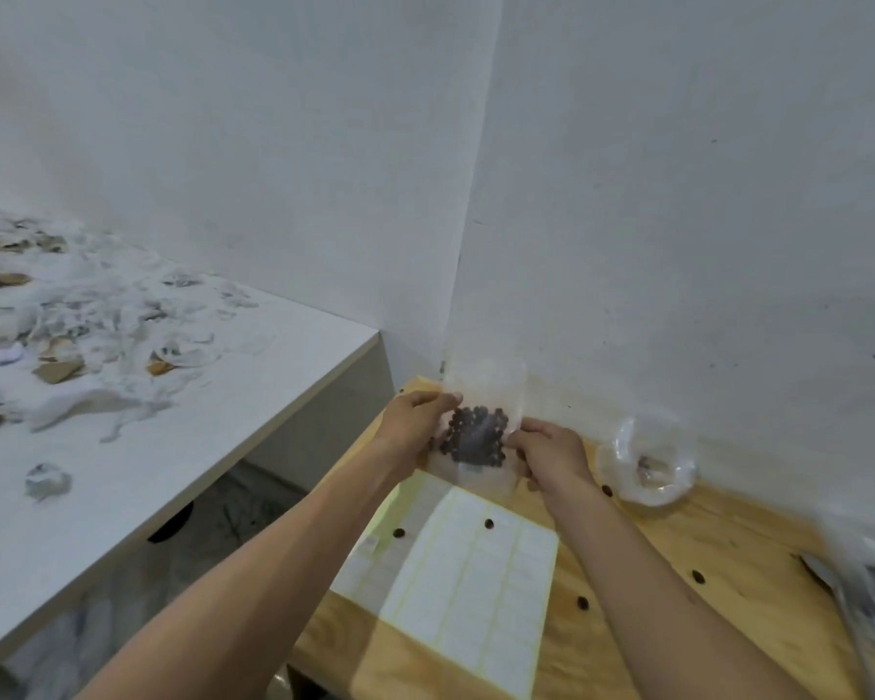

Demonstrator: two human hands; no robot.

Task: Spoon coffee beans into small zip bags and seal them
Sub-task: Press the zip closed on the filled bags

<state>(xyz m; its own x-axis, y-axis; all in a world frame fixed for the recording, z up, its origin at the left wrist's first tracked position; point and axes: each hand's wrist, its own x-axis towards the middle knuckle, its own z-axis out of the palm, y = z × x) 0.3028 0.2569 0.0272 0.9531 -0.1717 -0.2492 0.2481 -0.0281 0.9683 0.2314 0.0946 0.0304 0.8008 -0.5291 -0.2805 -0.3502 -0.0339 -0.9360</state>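
Beans (473, 437) darken the clear zip bag (481, 396), pinched by left hand (418, 419) and right hand (551, 454).

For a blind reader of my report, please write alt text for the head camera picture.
Two bare hands, left hand and right hand, hold a small clear plastic zip bag of dark coffee beans by its sides above a light wooden table. A white label sheet and loose beans lie below.

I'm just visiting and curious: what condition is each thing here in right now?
Zip bag: held up, beans inside.
Left hand: pinching the bag's edge.
Right hand: pinching the other edge.
Label sheet: flat on the wooden table.
Loose beans: scattered.
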